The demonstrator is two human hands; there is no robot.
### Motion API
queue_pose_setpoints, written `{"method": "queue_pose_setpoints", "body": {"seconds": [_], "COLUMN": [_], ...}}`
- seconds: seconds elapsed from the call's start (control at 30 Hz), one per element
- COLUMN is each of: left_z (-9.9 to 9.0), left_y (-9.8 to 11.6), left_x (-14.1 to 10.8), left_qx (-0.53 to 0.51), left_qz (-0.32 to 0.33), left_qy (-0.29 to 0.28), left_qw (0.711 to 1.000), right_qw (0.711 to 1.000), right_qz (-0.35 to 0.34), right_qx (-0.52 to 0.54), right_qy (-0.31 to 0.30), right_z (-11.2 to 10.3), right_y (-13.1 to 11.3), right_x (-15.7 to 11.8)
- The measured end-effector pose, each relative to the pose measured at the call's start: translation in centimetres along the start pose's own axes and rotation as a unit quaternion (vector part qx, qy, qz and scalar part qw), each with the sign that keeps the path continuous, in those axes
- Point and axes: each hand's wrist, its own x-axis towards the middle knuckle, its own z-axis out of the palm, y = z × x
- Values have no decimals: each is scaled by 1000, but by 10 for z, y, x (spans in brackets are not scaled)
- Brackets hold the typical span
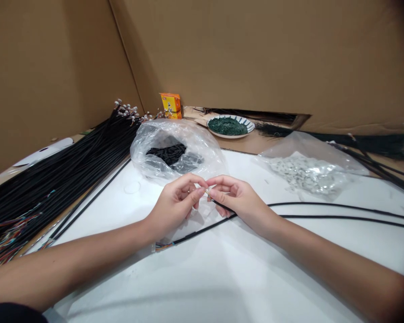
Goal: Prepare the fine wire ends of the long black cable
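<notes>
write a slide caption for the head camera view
Left hand and right hand pinch fine wires at a black cable's end over a white tabletop

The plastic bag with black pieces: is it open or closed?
Open. The plastic bag is spread wide at its mouth, showing the black pieces inside.

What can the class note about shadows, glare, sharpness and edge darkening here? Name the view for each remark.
Head view: soft, faint shadows on the white tabletop; glints on the left plastic bag and right plastic bag. Head view: thin wires between left hand and right hand too blurred to separate; dark corners at right.
</notes>
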Motion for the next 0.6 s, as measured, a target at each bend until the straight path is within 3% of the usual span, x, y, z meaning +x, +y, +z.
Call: {"method": "queue_pose_setpoints", "body": {"seconds": [0.33,0.6], "left_z": [1,1], "left_y": [-1,-4], "left_x": [1,0], "left_qx": [-27,-51], "left_qz": [-4,14], "left_qy": [-4,-17], "left_qw": [1000,998], "right_qw": [1000,998], "right_qz": [2,-44], "right_qx": [-13,-47], "right_qy": [27,9], "right_z": [5,6], "right_y": [1,3], "right_x": [-2,-7]}}
